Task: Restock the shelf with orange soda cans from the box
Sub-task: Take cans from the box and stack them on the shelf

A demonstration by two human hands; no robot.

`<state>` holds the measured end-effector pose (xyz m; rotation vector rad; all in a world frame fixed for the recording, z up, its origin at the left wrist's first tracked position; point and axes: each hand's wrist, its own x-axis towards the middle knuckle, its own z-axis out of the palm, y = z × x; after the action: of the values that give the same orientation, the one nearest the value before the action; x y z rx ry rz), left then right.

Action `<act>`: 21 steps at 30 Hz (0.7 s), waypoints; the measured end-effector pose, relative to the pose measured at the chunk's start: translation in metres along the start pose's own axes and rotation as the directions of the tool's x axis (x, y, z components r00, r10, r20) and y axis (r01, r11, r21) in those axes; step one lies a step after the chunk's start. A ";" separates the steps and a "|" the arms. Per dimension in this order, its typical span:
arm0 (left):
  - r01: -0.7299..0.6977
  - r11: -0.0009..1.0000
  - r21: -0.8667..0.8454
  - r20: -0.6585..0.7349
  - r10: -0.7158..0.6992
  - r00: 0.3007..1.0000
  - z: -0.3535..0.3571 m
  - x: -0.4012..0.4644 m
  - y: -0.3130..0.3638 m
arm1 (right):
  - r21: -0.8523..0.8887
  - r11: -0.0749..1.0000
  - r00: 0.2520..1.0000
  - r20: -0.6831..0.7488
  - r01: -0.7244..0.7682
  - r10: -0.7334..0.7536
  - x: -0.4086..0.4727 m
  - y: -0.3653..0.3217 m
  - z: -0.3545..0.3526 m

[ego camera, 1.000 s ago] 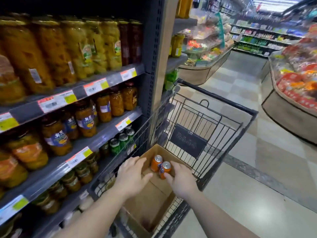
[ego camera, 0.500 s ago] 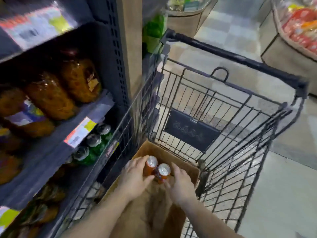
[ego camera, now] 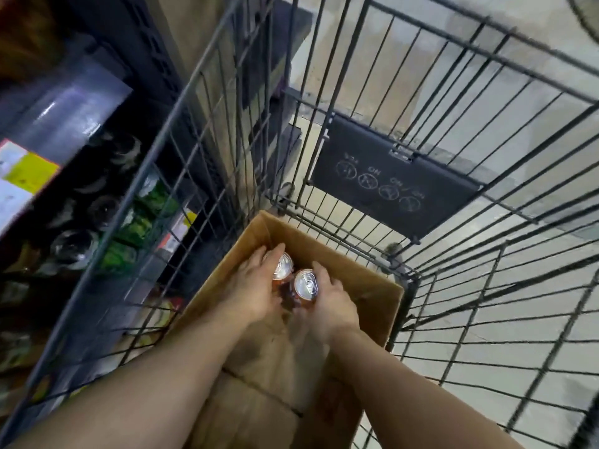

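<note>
Left hand (ego camera: 256,286) and right hand (ego camera: 330,303) each grip an upright orange aluminium soda can (ego camera: 304,285) inside the brown cardboard box (ego camera: 366,286); rigid, smooth, likely full; hold mid-wall.

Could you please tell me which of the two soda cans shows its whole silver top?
The can under the right hand; the other can is partly covered by the left hand.

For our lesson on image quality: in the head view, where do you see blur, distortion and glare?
Head view: shelf goods at left are smeared by motion blur; cart wires bow and fan out from wide-angle distortion; can tops show bright glare; both hands, left hand and right hand, look fairly sharp.
</note>
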<state>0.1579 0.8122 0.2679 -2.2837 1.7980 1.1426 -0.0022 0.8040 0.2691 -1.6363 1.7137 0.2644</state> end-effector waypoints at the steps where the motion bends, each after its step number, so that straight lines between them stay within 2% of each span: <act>1: 0.012 1.000 -0.020 -0.012 -0.013 1.000 0.003 0.004 -0.001 | 0.009 1.000 1.000 -0.003 0.001 -0.001 0.002 0.000 0.002; 5: 0.039 0.995 -0.087 -0.099 -0.048 0.994 0.009 0.010 0.005 | 0.013 1.000 1.000 -0.016 0.018 -0.018 0.006 -0.002 0.004; 9: 0.040 0.992 -0.117 -0.125 -0.055 0.991 0.000 -0.015 0.012 | -0.002 0.999 0.999 -0.022 0.035 -0.035 -0.013 -0.007 -0.012; 15: 0.028 0.979 -0.203 -0.183 -0.066 0.981 -0.053 -0.096 0.026 | -0.074 0.979 0.980 -0.048 0.192 -0.195 -0.087 -0.038 -0.064; 21: 0.072 0.972 -0.225 -0.375 -0.155 0.914 -0.107 -0.206 0.030 | -0.104 0.904 0.907 -0.030 0.414 -0.419 -0.171 -0.086 -0.103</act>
<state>0.1740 0.9276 0.4714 -2.8717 1.6886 0.9464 0.0254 0.8597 0.4771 -2.0480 1.3565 0.0962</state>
